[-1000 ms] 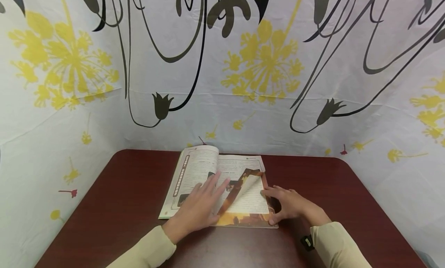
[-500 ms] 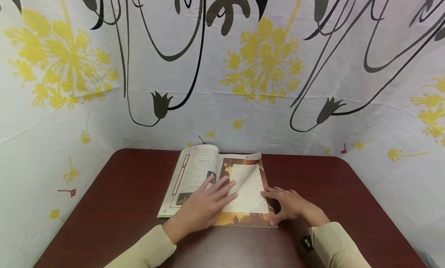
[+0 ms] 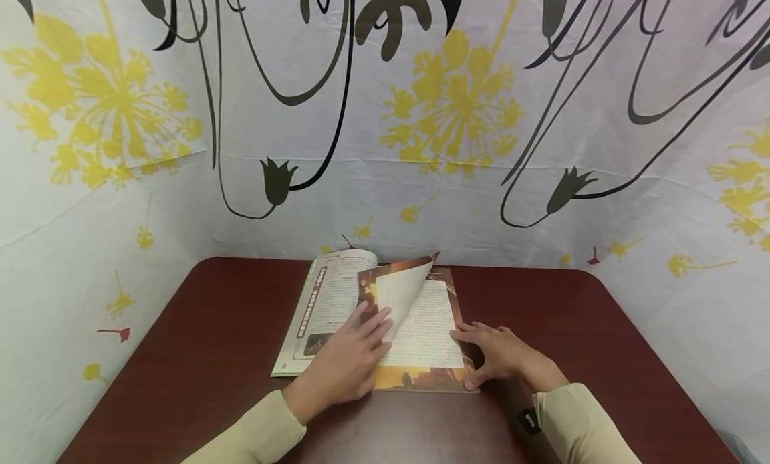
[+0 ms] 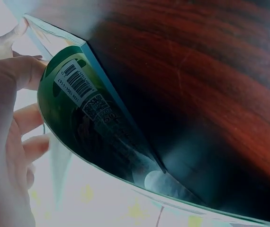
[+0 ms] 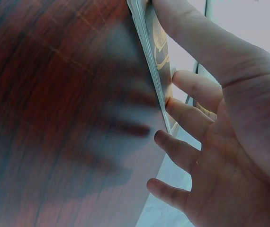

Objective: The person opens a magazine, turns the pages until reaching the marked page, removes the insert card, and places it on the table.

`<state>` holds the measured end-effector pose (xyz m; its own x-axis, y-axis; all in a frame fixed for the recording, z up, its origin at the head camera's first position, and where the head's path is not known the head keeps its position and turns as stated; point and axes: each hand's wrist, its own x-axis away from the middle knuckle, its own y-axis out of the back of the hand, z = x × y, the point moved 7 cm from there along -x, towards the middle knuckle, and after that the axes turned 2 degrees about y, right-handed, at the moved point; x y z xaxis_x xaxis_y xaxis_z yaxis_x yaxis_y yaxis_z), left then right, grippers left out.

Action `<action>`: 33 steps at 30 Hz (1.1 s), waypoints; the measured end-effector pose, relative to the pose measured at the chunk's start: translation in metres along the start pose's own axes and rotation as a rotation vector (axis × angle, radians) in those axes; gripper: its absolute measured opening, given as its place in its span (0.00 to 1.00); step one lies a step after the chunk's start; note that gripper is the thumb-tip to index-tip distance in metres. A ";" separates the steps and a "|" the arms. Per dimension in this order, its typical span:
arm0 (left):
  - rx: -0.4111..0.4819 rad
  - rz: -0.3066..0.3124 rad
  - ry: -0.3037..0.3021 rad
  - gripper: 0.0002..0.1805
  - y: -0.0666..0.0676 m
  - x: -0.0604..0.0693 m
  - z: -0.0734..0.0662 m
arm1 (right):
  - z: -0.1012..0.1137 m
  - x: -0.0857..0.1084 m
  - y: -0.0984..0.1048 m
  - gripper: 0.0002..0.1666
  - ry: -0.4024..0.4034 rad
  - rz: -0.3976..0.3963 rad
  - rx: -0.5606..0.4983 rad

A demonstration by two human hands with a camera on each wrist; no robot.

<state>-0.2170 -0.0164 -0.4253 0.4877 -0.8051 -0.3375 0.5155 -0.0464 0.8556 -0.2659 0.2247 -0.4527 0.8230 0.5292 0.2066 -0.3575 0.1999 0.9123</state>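
Note:
An open magazine point(image 3: 430, 343) lies on the table, printed pages up. My left hand point(image 3: 339, 364) is over its middle, fingers extended and touching a page point(image 3: 402, 290) that is lifted and curls leftward. The page's upper corner stands up near the far edge. At the lower right edge, my right hand point(image 3: 505, 357) rests with its thumb on the near corner and its fingertips along the side. In the left wrist view, the green back cover point(image 4: 73, 127) with a barcode bends up off the table. The right wrist view shows straight, spread fingers point(image 5: 182, 151) beside the magazine's edge.
The dark red table point(image 3: 240, 317) has rounded far corners. A white cloth point(image 3: 457, 210) with yellow and dark plant prints hangs behind it and along both sides. A small black object point(image 3: 529, 420) sits by the right sleeve.
The orange-bordered page has swung leftward across the magazine, uncovering more of the text page under it. My left hand shifted right, then back left. The right hand stays in place.

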 end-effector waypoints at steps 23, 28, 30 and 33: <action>0.024 0.093 0.082 0.20 -0.006 0.003 0.005 | 0.000 0.002 -0.001 0.57 -0.002 -0.003 -0.022; 0.050 0.115 0.156 0.23 -0.008 0.004 0.010 | -0.001 0.001 -0.002 0.57 -0.001 -0.002 -0.019; 0.093 0.139 0.193 0.23 -0.009 0.006 0.013 | -0.002 0.001 -0.003 0.57 -0.002 -0.002 -0.018; 0.173 0.184 0.245 0.23 -0.011 0.008 0.015 | -0.002 0.001 -0.003 0.57 0.000 -0.003 -0.016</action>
<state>-0.2294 -0.0314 -0.4311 0.7267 -0.6446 -0.2374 0.2864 -0.0299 0.9577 -0.2648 0.2266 -0.4555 0.8239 0.5286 0.2042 -0.3623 0.2143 0.9071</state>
